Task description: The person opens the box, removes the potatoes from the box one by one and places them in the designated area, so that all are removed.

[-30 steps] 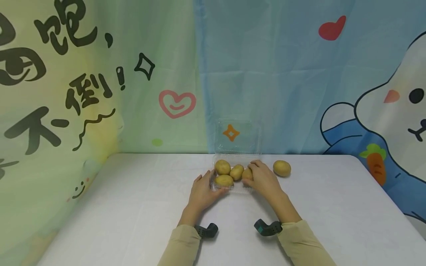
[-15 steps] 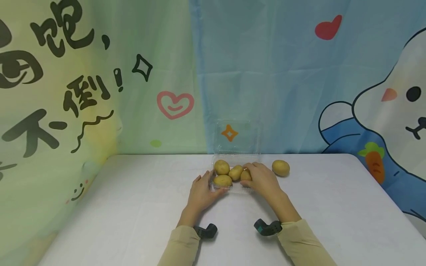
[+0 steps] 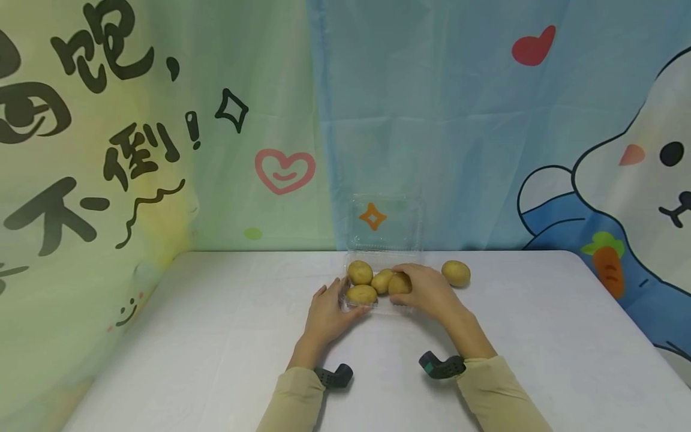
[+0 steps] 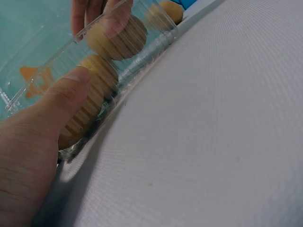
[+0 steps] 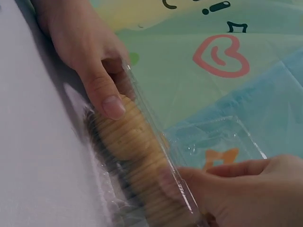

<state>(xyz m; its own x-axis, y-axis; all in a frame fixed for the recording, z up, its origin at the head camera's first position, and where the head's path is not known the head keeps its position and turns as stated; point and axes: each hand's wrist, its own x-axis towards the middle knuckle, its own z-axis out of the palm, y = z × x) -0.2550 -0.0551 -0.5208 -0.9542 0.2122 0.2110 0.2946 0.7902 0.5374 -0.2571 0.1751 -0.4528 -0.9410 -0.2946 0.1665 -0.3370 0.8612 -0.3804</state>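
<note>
A clear plastic clamshell box [image 3: 383, 309] stands near the table's back edge, its lid [image 3: 396, 225] raised behind it. My left hand [image 3: 329, 318] grips the box's left front corner; in the left wrist view the thumb [image 4: 71, 90] presses the ribbed front wall. Inside the box's left part lie a back potato [image 3: 360, 272], a front potato [image 3: 361, 294] and a middle potato [image 3: 381, 281]. With thumb and fingers, my right hand [image 3: 432, 294] holds another potato [image 3: 399, 284] in the box's right part. Its fingers hide some of that potato's right side.
One more potato [image 3: 456, 273] sits on the white table [image 3: 243, 354], to the right of the box. A printed cloth backdrop [image 3: 459, 138] hangs right behind the table's back edge. Both wrists wear dark cameras.
My right wrist has shifted a little to the right and its fingers have changed position, so more of the held potato shows. The left hand stays on the box.
</note>
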